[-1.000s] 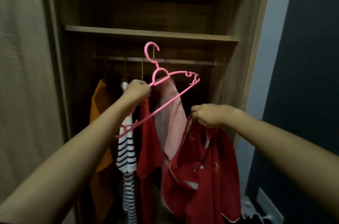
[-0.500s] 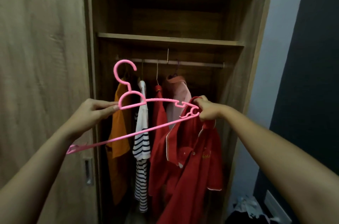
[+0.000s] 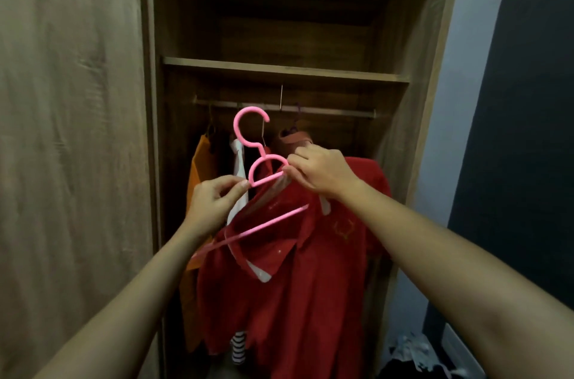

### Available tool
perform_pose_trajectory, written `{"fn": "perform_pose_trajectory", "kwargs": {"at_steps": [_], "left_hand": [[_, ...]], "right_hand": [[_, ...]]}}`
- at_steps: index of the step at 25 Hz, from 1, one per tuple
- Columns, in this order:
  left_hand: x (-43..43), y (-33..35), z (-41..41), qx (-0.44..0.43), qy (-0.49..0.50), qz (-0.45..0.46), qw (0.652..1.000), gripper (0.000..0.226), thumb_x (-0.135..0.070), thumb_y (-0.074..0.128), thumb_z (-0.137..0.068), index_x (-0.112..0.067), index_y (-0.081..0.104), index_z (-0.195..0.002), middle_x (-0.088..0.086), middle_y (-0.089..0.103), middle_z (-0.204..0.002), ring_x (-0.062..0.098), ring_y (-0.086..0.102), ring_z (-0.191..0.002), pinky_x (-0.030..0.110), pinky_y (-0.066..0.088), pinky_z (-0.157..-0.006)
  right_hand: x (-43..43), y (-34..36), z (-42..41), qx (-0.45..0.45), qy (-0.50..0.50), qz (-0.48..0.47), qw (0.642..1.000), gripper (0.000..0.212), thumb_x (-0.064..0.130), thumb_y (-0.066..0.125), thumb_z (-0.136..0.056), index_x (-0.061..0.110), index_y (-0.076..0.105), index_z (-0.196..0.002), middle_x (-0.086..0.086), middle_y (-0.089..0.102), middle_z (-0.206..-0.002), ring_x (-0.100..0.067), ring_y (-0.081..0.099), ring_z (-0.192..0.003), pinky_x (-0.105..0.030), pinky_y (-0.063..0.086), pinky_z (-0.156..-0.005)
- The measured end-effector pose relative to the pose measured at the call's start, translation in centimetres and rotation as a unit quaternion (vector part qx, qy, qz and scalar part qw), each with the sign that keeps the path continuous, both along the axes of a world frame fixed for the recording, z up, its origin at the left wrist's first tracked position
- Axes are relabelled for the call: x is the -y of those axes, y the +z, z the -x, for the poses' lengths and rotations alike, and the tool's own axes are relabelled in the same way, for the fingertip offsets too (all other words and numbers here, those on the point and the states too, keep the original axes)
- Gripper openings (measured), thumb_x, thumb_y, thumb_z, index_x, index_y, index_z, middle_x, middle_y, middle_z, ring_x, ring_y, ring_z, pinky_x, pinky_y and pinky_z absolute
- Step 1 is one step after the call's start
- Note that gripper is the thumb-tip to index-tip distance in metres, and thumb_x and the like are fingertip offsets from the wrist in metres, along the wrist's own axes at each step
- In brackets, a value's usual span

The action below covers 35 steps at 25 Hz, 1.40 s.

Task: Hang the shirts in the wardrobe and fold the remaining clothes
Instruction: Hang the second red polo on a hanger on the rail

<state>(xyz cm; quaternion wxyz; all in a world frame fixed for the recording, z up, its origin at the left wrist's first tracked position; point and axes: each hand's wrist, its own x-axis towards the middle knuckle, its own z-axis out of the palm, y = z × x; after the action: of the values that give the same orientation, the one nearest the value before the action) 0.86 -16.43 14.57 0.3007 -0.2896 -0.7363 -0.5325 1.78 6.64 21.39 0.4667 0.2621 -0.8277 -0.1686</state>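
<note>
just below the rail [image 3: 326, 111], inside the open wardrobe [image 3: 279, 68], the red shirt [image 3: 310, 270] is about half on the pink hanger [image 3: 236, 125]. the shoulder under the rail's right end looks seated, but the hanger's other arm pokes out bare under the collar. the left hand [image 3: 214, 201] pinches the hanger's neck loop between thumb and fingertips. the right hand [image 3: 320, 173] pinches the loop's other side right at the collar, and i can't tell if cloth is in that pinch too. i'd use the left pinch as the anchor, tug the loose shoulder over the bare arm, square the collar, and only then lift the hook to the rail.

other stuff: the wardrobe door [image 3: 71, 161] stands left of the rail, near the left forearm. an orange top [image 3: 198, 180], a striped one [image 3: 238, 350] and a pinkish shirt [image 3: 295, 139] hang from the rail, so the free gap looks to be at its right end. a clothes pile [image 3: 413, 347] lies on the floor well below the rail, to the right.
</note>
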Motion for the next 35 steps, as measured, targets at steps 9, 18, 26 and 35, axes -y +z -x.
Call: {"fn": "perform_pose_trajectory", "kwargs": {"at_steps": [9, 18, 26, 35], "left_hand": [[-4.9, -10.4, 1.6, -0.111, 0.3, 0.262, 0.911, 0.028, -0.039, 0.064, -0.07, -0.03, 0.072, -0.095, 0.01, 0.048, -0.118, 0.03, 0.046, -0.093, 0.042, 0.046, -0.069], [3.1, -3.0, 6.7, 0.175, -0.055, 0.252, 0.95, 0.012, -0.034, 0.071, -0.064, -0.028, 0.075, -0.074, -0.011, 0.07, -0.071, 0.006, 0.064, -0.068, 0.017, 0.048, -0.062], [4.1, 1.8, 7.7, 0.132, -0.011, 0.283, 0.95, 0.023, -0.01, 0.068, -0.075, -0.031, 0.077, -0.079, -0.011, 0.069, -0.062, -0.001, 0.06, -0.062, 0.009, 0.044, -0.056], [5.9, 2.2, 7.1, 0.274, -0.167, 0.01, 0.947, 0.072, -0.072, 0.051, -0.074, -0.006, 0.071, -0.095, 0.016, 0.07, -0.104, 0.018, 0.066, -0.084, 0.031, 0.054, -0.068]], "right_hand": [[-1.1, 1.1, -0.1, -0.065, -0.01, 0.032, 0.997, 0.034, 0.04, 0.042, -0.088, 0.014, 0.06, -0.076, -0.002, 0.061, -0.071, -0.021, 0.059, -0.05, -0.019, 0.025, -0.033], [-7.2, -0.4, -1.3, 0.003, 0.038, 0.0, 0.999, 0.023, 0.039, 0.039, -0.089, 0.016, 0.045, -0.088, -0.002, 0.044, -0.099, -0.025, 0.054, -0.046, -0.026, 0.041, -0.033], [-9.4, -2.8, -0.4, 0.055, -0.068, -0.013, 0.996, 0.05, 0.042, 0.029, -0.092, 0.002, 0.059, -0.091, -0.015, 0.059, -0.101, -0.03, 0.059, -0.045, -0.034, 0.045, -0.03], [-7.7, -2.7, 0.3, 0.169, -0.15, 0.085, 0.97, 0.035, 0.031, 0.036, -0.098, 0.003, 0.051, -0.111, -0.012, 0.044, -0.116, -0.038, 0.06, -0.075, -0.048, 0.05, -0.061]]}}
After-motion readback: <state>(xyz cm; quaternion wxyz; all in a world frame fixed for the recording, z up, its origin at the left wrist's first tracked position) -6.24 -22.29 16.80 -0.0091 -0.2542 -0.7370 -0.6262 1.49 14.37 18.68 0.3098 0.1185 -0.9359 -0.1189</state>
